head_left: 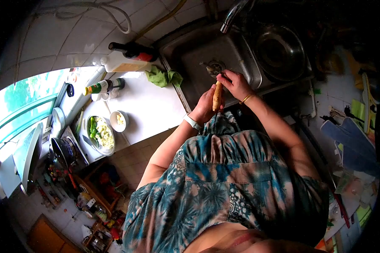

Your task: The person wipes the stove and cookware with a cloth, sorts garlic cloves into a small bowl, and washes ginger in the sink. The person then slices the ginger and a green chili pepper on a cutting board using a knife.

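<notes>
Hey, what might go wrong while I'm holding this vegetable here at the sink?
The vegetable could slip from the left hand, perhaps to the floor, since it is held at the front side of the sink.

What look like scraps lie in the sink; they might slow draining.

The larger dish sits near the edge of the counter, so a knock might tip it off.
</notes>
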Tool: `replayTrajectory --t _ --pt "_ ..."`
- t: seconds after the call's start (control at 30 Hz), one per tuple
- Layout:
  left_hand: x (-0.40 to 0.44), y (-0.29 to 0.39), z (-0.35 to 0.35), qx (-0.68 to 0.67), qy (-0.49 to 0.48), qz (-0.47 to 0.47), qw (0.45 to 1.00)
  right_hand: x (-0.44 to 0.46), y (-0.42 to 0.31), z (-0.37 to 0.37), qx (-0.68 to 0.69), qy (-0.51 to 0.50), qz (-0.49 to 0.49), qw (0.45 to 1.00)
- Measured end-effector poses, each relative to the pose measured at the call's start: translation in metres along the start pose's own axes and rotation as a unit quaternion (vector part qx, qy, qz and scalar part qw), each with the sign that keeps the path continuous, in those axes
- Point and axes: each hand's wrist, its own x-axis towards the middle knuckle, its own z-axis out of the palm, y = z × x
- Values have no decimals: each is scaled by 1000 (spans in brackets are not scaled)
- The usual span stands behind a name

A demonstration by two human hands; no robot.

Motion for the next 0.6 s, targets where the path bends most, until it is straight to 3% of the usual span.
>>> replayTrajectory --t 0.07,0.1,0.13,0.17,0.2,0.27,0.33,0.4,0.43,0.47,0.5,0.6 --pt "0 -3 0 44 11 24 999 1 14 5 116 -14 107 987" --pt "-3 -3 4 59 12 29 998 4 16 9 128 35 47 990" --pt "-4 -2 6 75 11 35 997 0 20 4 128 35 47 990" --pt "-4 -2 6 81 0 49 995 -5 23 -4 300 -2 162 940" --pt "-6 -1 6 80 0 52 995 -7 22 -8 456 -42 270 847" --pt "-7 5 6 99 2 84 992 -6 42 1 464 11 301 833" --pt "-9 8 -1 89 15 98 991 -5 66 3 199 65 260 942" --pt "-12 12 -6 -85 -56 57 993 -8 80 1 190 48 288 937" --pt "-13 12 -14 -147 -130 32 980 -14 88 1 84 52 243 965" --pt "-11 11 -19 -147 -130 32 980 -18 97 1 -24 57 195 979" --pt "-10 12 -22 -193 -114 5 975 -19 83 -10 -152 41 238 958" --pt "-12 17 -14 -238 -106 -17 965 -22 51 -22 -71 38 176 981"
